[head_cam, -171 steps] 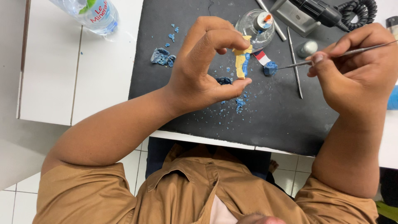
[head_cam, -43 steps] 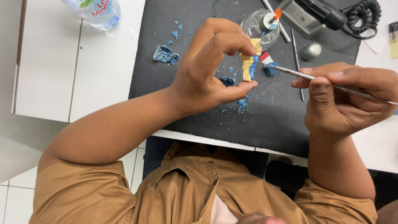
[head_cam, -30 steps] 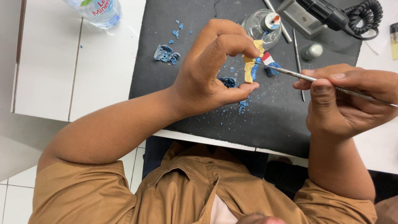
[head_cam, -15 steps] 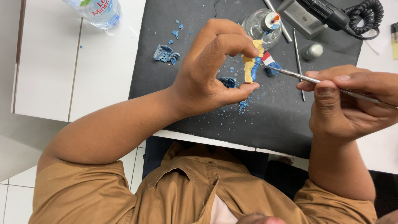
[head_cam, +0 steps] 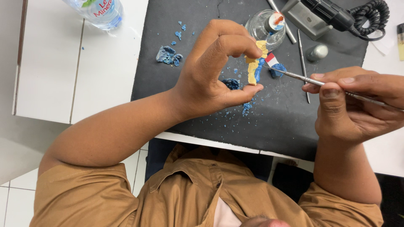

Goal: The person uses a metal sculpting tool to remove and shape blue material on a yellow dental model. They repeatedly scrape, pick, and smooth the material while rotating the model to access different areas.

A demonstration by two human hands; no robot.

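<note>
Only the head view here, looking straight down. The left hand (head_cam: 214, 80) is curled into a C shape, pinching a small yellow piece (head_cam: 253, 72) with blue wax on it between the fingertip on top and the thumb underneath, held just above the black mat (head_cam: 202, 25), about mid-scene. The right hand (head_cam: 357, 105) sits off to the right, fingers closed around a thin metal tool (head_cam: 303, 77) like you'd hold a pen, and the tool's tip reaches left to the blue side of that yellow piece, touching or very nearly so.

Around it: blue wax crumbs (head_cam: 246, 108) scattered on the mat near the thumb, a bigger blue lump (head_cam: 168, 54) farther left, a small glass jar (head_cam: 266, 29) just beyond the left fingers, another slim metal instrument (head_cam: 303, 59) lying on the mat, a dark handpiece with a coiled cord (head_cam: 336, 14) at the far right, and a plastic water bottle (head_cam: 99, 11) at the far left on the white table (head_cam: 50, 67).
</note>
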